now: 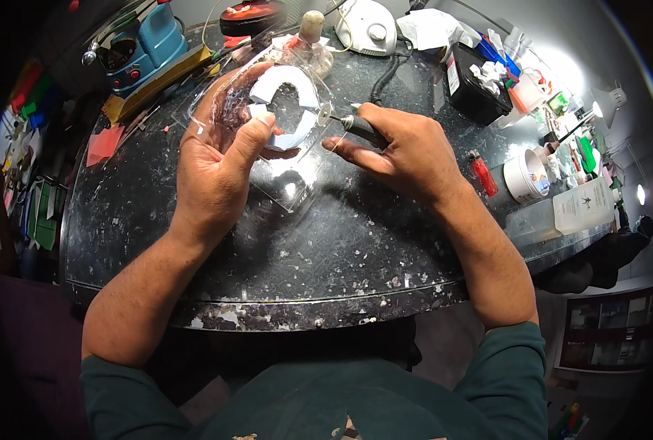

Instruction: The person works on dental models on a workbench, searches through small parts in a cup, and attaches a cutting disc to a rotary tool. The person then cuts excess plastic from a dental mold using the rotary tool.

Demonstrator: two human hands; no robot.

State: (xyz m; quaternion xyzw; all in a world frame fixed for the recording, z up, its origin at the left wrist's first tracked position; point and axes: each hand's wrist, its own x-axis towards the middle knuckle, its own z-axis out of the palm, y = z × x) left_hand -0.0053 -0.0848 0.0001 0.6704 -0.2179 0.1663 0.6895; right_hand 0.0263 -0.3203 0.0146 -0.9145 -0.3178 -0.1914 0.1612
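My left hand (220, 165) is closed on a clear thin plastic sheet (274, 189), raised above the bench. White curved pieces (281, 79) show against the sheet and together form a broken ring; I cannot tell whether they lie on it or under it. My left thumb presses over the ring's left side, and the fingers lie partly behind the plastic. My right hand (418, 150) grips a dark rotary handpiece (364, 130), pointed left. The small round disc (325, 114) at its tip is right beside the sheet's right edge; contact cannot be made out.
The black, paint-specked bench (326, 271) curves round in front of me. Beyond my left hand stand a blue machine (158, 37) and a glass burner (313, 48). A white control unit (367, 28) is at the back. Right are a black box (473, 84), red lighter (482, 174) and white tub (523, 178).
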